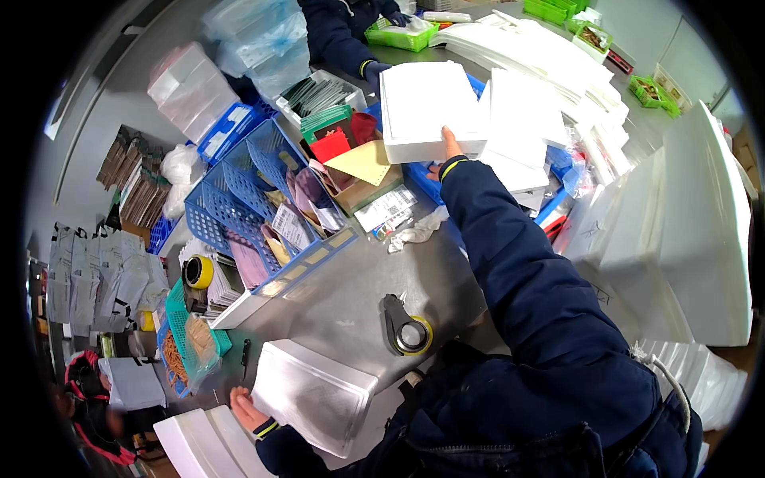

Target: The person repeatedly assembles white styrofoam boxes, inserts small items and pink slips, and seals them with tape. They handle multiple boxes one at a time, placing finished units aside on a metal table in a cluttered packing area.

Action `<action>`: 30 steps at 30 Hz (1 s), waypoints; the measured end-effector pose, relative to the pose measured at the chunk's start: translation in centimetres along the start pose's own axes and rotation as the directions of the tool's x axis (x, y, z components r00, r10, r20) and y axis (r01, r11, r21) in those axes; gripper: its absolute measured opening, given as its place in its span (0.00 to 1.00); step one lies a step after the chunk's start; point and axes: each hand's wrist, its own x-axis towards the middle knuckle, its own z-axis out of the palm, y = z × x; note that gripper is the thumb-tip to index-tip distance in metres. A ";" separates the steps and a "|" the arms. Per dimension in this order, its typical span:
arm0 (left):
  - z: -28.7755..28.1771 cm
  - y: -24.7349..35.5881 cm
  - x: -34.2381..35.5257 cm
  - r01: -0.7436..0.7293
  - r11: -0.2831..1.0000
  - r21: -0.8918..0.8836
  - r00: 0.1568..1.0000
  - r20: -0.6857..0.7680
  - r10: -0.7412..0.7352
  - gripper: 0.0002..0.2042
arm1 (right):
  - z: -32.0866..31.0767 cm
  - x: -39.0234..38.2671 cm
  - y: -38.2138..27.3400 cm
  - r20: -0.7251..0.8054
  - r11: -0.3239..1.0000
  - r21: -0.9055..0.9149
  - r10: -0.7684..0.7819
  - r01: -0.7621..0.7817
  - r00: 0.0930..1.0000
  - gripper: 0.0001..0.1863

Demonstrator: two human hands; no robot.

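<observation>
My right arm reaches far forward, and my right hand (449,150) grips the near edge of a white foam box (426,99). A co-worker's dark gloved hand (374,73) is at the far left side of that box. Low on the left, my left hand (248,409) has its fingers stretched out beside the left edge of a white foam lid or shallow box (315,390); nothing shows in its grasp. Nearest to that lid on the metal table (351,291) are a black-handled tape dispenser (408,328) and a small black-handled knife (245,354).
Blue baskets (227,199) with envelopes and papers stand left of centre. A teal basket (194,334) is farther left. White foam sheets (526,56) are stacked at the back, green baskets (402,36) behind. Large white foam boxes (669,223) stand on the right.
</observation>
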 end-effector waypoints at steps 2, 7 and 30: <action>1.7 0.9 -1.7 0.053 0.998 0.015 0.999 -0.009 -0.053 0.17 | 0.5 1.5 0.4 0.001 0.997 0.071 -0.035 0.035 0.999 0.45; 3.9 0.1 -3.8 0.043 0.998 0.056 0.999 0.007 -0.044 0.16 | 0.2 3.5 -0.1 0.025 0.976 0.212 -0.050 0.044 0.998 0.35; 10.7 3.1 -16.0 -0.881 0.444 0.160 0.363 0.832 0.419 0.15 | -16.9 -22.8 7.7 0.279 0.991 0.061 -0.130 0.117 0.952 0.19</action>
